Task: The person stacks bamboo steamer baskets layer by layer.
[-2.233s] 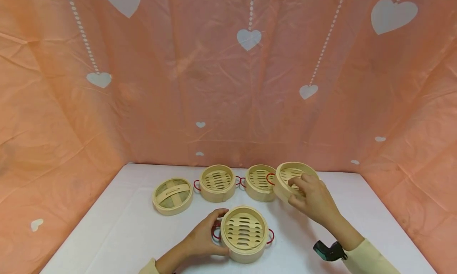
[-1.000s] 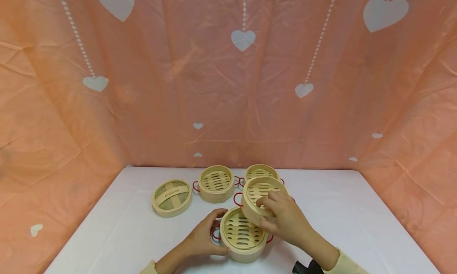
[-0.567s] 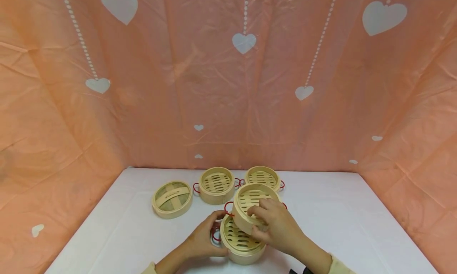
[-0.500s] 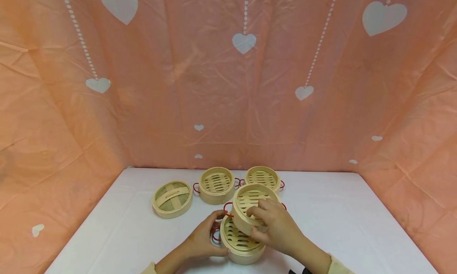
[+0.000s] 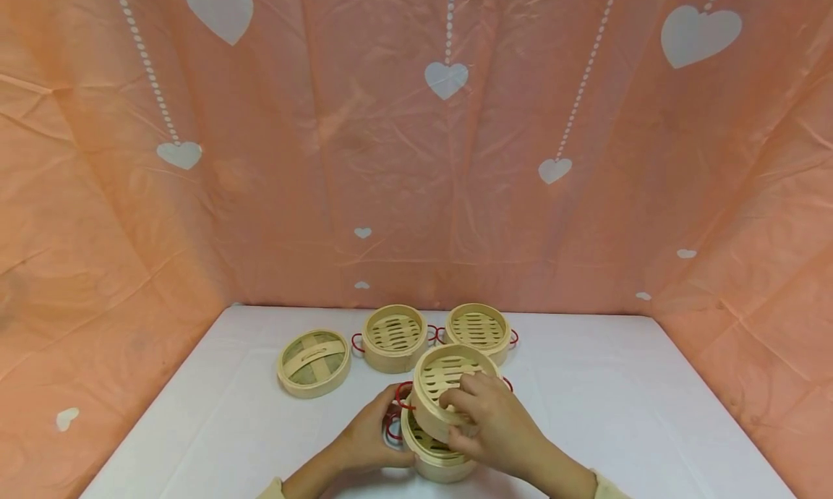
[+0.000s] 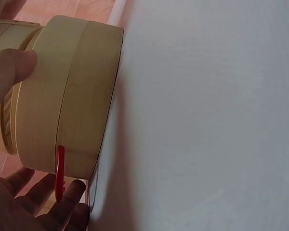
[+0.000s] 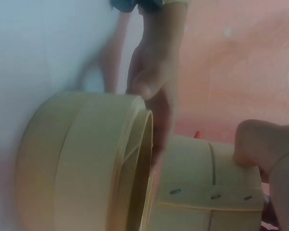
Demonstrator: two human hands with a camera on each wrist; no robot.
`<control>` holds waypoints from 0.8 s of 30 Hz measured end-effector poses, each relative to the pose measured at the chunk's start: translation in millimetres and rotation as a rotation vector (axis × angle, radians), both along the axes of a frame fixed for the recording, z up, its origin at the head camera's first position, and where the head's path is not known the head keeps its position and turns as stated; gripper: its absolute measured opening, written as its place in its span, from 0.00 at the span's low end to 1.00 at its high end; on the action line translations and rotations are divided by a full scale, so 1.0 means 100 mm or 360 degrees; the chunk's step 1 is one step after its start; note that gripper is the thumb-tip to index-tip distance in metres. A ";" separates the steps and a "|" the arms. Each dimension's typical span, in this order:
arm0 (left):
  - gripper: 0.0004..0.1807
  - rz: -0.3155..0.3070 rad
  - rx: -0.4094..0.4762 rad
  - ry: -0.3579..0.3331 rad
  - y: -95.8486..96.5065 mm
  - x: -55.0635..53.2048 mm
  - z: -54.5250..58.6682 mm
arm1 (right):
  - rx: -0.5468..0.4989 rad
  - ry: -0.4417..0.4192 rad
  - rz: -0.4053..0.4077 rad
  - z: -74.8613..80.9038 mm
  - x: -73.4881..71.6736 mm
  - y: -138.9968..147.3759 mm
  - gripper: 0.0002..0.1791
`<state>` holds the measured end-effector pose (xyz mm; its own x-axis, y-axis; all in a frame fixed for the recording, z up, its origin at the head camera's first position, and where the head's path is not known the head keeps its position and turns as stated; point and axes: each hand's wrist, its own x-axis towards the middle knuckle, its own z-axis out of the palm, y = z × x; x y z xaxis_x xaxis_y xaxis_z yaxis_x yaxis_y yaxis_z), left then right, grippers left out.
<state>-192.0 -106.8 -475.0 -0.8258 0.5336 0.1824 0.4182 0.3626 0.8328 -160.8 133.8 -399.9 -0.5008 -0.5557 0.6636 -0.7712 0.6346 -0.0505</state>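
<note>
Right grip (image 5: pixel 497 427) pinches the upper basket (image 5: pixel 445 374), tilted over the lower basket (image 5: pixel 442 471) that the left grip (image 5: pixel 372 434) clasps on the counter (image 5: pixel 605 398); off-centre release could let it slide askew.

In my head view the light falls soft and even, warmest on the left of the orange backdrop (image 5: pixel 110 210), with faint sheen along its folds; a pale shadow lies under the left hand (image 5: pixel 373 434) on the white tablecloth (image 5: pixel 605 398); my left wrist view is dimmer, a soft-edged shadow flanking the lower steamer basket (image 6: pixel 70 96); my right wrist view is hazy, bluish at left, its outlines blurred.
</note>
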 end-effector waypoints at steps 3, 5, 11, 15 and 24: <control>0.49 0.0024 -0.0047 0.0020 0.00 -0.01 0.00 | 0.0001 0.0016 0.0019 0.00 0.03 -0.01 0.18; 0.49 0.0033 -0.0062 0.0024 0.00 -0.01 0.00 | -0.0003 0.0030 0.0032 0.00 0.05 -0.02 0.19; 0.48 0.0030 -0.0053 0.0032 0.00 0.00 0.00 | -0.0021 0.0056 0.0085 -0.01 0.09 -0.05 0.19; 0.47 0.0046 -0.0055 0.0069 0.00 0.01 0.01 | -0.0025 0.0084 0.0111 -0.03 0.10 -0.07 0.19; 0.48 0.0036 -0.0027 0.0055 0.01 0.00 0.00 | -0.0009 0.0056 0.0097 -0.08 0.13 -0.10 0.19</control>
<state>-191.9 -106.2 -475.1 -0.8311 0.5181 0.2022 0.4384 0.3865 0.8114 -147.9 123.5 -407.5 -0.4424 -0.5808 0.6833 -0.8096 0.5864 -0.0257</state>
